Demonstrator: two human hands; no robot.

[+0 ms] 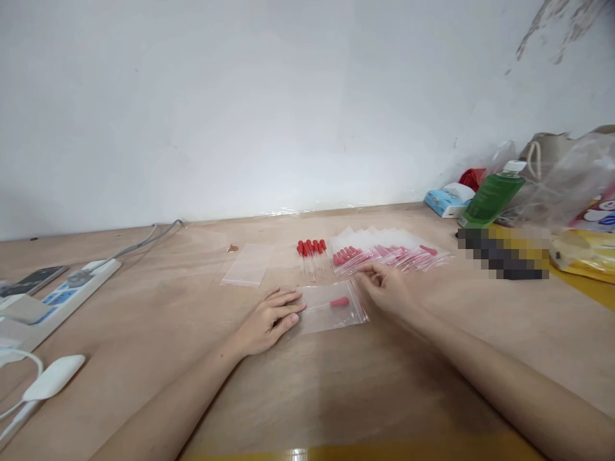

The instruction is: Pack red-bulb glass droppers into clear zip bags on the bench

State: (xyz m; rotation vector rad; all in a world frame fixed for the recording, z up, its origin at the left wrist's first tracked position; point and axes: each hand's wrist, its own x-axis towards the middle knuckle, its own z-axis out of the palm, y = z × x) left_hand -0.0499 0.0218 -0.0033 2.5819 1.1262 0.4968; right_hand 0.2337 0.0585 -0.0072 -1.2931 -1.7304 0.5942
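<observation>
A clear zip bag [317, 320] lies flat on the table in front of me. Inside it is a dropper with a red rubber bulb [340, 301], its thin stem pointing left. My left hand [269, 320] rests on the bag's left end, fingers stretched out flat. At the far corner of the zip edge, on the bag's right side, the fingertips of my right hand [382, 285] are pinched together. Beyond the bag lies a cluster of loose red-bulbed droppers [311, 248]. Right of these, bagged droppers [384, 251] are fanned in an overlapping pile.
An empty-looking zip bag [247, 264] lies at the back left. On the far left are a power strip [79, 288], a phone [36, 280] and a white cable plug [55, 378]. A green bottle [492, 195], a tissue pack [446, 200] and plastic bags [567, 179] stand at the right.
</observation>
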